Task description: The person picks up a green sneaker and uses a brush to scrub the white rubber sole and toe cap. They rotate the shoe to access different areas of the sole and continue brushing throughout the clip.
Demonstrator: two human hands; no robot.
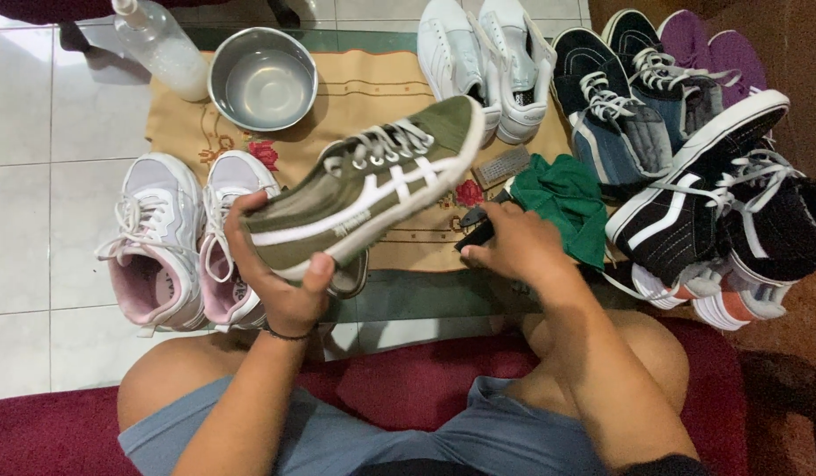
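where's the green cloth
In the head view, the green cloth lies right of centre, just beyond the right hand, beside the dark high-top shoes.

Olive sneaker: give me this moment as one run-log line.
left hand: holds olive sneaker by heel, raised | right hand: on dark brush beside green cloth | steel bowl: on mat

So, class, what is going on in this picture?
A seated person's left hand holds an olive green sneaker up by its heel end. The right hand grips a dark tool beside a green cloth. A metal bowl, a bottle and other pairs of shoes lie around the mat.
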